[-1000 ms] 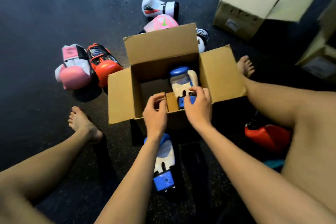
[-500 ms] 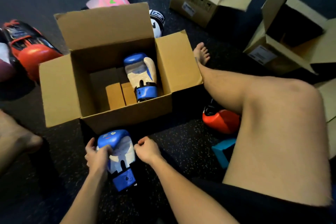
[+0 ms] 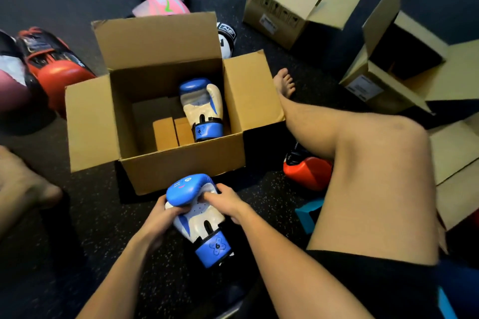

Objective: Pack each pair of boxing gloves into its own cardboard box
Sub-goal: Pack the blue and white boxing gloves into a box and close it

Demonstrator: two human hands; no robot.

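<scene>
Left hand (image 3: 160, 217) and right hand (image 3: 228, 202) gripped the loose blue-and-white glove (image 3: 199, 217) just outside the near wall of the open cardboard box (image 3: 181, 166) holding its mate (image 3: 202, 109); a low lift could catch that wall

1. Left grip (image 3: 166, 215) curls round the blue glove (image 3: 207, 223) from its left side.
2. Right grip (image 3: 228, 202) clasps its right side, fingers tucked in.
3. Left forearm (image 3: 124, 267) and right forearm (image 3: 285, 254) reach forward, converging.
</scene>
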